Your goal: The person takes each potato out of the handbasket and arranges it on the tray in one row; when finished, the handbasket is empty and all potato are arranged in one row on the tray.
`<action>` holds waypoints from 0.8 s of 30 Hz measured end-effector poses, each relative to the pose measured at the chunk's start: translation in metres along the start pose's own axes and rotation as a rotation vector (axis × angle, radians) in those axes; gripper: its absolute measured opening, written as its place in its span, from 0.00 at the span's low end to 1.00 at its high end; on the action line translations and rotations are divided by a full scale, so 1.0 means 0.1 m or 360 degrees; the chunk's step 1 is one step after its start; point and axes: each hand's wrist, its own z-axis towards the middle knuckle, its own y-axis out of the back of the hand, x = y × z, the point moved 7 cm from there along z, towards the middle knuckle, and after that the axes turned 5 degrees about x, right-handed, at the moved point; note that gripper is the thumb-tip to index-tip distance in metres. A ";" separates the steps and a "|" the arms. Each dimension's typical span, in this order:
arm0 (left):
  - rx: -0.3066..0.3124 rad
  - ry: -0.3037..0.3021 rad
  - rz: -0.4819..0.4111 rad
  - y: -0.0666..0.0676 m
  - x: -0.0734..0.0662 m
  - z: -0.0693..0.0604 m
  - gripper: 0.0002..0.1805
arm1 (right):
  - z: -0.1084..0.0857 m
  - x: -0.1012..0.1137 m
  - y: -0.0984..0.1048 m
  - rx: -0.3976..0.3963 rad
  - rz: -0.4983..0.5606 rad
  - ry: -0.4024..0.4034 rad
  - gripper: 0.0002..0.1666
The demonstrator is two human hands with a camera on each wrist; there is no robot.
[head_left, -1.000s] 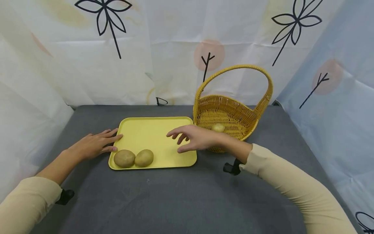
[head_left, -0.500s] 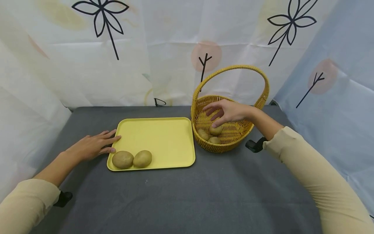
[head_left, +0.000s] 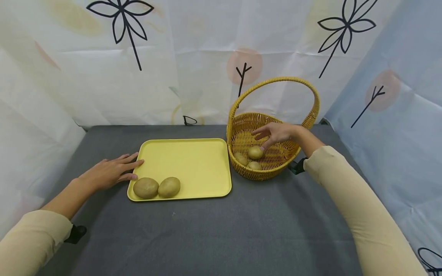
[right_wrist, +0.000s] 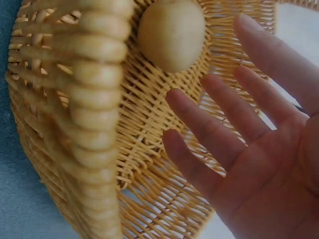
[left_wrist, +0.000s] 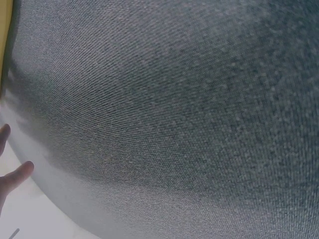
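The right grip is hovering over the basket toward the surface's far right corner, fingers parted, holding nothing. The nearest potato is lying inside, beside two others; the right wrist view is showing a gap before it. A lopsided pinch could be rolling it away, its skin looking smooth; a wrist knocking the handle could be tipping the basket. The left grip is resting straight-fingered at the tray's left edge, where shoving could be rolling the near-left-corner potatoes.

2 beige sleeves, black wrist pieces
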 end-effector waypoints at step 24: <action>-0.0012 -0.0002 0.0052 -0.01 0.00 0.02 0.35 | 0.23 -0.13 -0.13 0.0257 -0.0157 -0.0221 0.41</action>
